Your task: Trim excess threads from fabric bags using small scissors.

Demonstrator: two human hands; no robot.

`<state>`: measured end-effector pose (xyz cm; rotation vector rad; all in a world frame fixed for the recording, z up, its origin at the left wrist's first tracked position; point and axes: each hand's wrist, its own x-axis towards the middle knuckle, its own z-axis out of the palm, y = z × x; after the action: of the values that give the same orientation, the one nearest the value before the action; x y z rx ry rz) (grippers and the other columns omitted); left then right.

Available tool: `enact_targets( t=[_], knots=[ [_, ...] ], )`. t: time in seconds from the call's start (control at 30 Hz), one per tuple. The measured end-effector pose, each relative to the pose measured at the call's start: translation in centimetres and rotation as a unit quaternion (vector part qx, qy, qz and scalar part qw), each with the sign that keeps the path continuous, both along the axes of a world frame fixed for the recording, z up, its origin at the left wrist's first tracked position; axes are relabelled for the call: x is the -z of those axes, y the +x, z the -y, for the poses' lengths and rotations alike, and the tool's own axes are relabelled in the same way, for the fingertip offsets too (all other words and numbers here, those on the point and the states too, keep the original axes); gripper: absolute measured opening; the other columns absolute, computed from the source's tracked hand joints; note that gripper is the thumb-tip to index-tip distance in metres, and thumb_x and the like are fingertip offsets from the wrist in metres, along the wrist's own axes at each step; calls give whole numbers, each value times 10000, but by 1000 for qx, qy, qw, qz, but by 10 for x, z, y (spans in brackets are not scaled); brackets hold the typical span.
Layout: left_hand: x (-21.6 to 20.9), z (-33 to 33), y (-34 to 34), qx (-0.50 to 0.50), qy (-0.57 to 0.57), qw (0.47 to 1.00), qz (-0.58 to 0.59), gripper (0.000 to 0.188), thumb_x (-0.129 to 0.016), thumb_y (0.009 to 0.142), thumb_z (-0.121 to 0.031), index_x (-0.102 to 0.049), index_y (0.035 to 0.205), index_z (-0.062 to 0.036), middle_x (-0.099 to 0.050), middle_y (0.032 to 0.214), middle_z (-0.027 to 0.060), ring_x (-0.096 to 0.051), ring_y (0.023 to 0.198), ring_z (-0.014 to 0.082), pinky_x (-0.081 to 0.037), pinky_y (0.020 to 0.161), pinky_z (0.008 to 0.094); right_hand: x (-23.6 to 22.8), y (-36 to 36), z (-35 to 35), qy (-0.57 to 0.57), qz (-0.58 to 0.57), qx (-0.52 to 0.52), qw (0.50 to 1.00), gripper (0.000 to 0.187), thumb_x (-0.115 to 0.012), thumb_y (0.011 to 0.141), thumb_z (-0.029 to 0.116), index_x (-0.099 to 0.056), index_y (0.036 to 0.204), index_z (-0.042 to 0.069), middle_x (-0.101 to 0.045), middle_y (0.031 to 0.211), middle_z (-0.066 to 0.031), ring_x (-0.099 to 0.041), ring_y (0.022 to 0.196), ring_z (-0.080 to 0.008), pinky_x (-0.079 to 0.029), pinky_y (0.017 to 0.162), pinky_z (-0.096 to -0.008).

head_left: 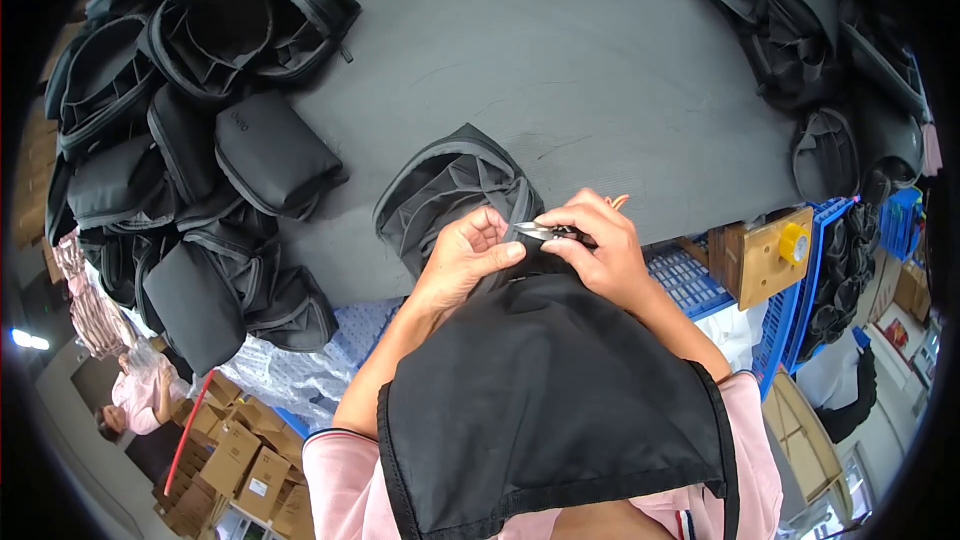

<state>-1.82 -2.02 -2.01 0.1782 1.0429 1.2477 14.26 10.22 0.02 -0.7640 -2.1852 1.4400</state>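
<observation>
An open black pouch [440,172] with inner dividers lies at the table's near edge, its opening turned up. My left hand [465,255] pinches the near right part of its rim between thumb and fingers. In my right hand [605,245] is a small pair of pliers [538,230] with silver jaws, dark around the pivot. An orange handle end sticks out past my fingers. The jaws point left and meet the pouch's edge close to my left fingertips. What exactly they grip there is too small to tell.
Piles of similar black pouches [280,150] cover the table's left side, with more pouches [795,10] at the far right. A yellow tape roll [795,243] sits on a wooden block [760,275] beside blue crates [790,310]. Cardboard boxes [232,455] and another person [140,395] are at lower left.
</observation>
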Motion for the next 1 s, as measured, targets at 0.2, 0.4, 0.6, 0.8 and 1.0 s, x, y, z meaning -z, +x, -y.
enact_targets(
  t=[0.2, 0.4, 0.6, 0.8, 1.0],
  knots=[
    [-15, -4, 3, 61, -106, 987, -108, 242, -688, 812, -207, -506, 775, -51, -488, 686, -42, -427, 631, 18, -348, 555, 183, 13, 11, 3, -429, -59, 95, 897, 158, -620, 795, -15, -588, 949, -20, -511, 874, -14, -523, 679, -61, -410, 564, -192],
    [-32, -10, 10, -11, -114, 991, -71, 150, -628, 821, -126, -523, 824, -19, -474, 681, -50, -413, 626, 19, -340, 562, 184, 13, 16, 7, -361, -44, 55, 930, 208, -581, 824, -14, -542, 1027, -33, -450, 956, -34, -524, 738, -71, -435, 580, -198],
    [-19, 4, 3, -4, -89, 994, -57, 210, -602, 818, -76, -549, 981, 46, -609, 820, 37, -551, 710, 68, -442, 653, 205, 13, 7, -3, -289, -61, 10, 955, 224, -648, 794, 24, -586, 1005, -16, -476, 940, -32, -521, 731, -77, -434, 585, -206],
    [-39, -5, -1, 17, -96, 995, -14, 250, -601, 812, -71, -535, 1010, 67, -626, 860, 74, -588, 726, 94, -474, 671, 225, 13, 7, -10, -137, -41, -7, 990, 211, -695, 736, 36, -641, 940, 34, -534, 849, -34, -489, 672, -76, -401, 581, -219],
    [-34, -1, -5, 13, -91, 995, 44, 241, -601, 812, -78, -538, 1001, 58, -625, 863, 80, -596, 732, 105, -482, 671, 230, 14, 4, -13, -39, -68, -8, 997, 210, -701, 705, 14, -656, 909, 33, -565, 812, -37, -500, 649, -107, -393, 580, -233]
  ],
)
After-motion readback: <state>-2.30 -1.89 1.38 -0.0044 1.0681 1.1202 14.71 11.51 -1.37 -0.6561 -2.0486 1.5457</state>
